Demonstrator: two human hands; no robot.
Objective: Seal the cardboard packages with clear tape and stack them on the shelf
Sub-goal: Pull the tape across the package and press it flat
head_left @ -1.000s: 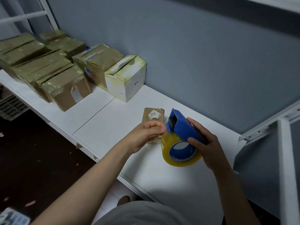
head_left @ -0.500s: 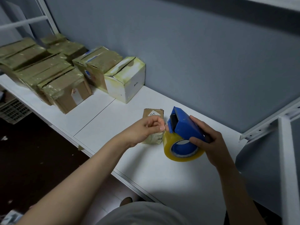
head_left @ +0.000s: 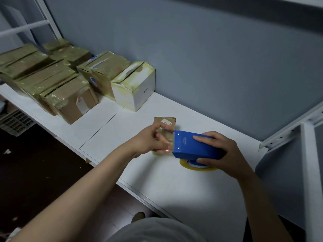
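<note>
A small flat cardboard package lies on the white shelf in front of me. My right hand grips a blue tape dispenser, tipped over so the yellowish roll of clear tape shows beneath it. My left hand pinches the free end of the tape at the dispenser's mouth, right above the package. A short clear strip stretches between fingers and dispenser. The near part of the package is hidden by my left hand.
Several taped cardboard boxes and a white box stand in a row at the back left of the shelf against the grey wall. A white shelf upright rises on the right. A plastic crate sits below left.
My right hand has tipped the dispenser flat and lowered it toward the shelf. My left hand has drawn a short length of tape out over the small package.
</note>
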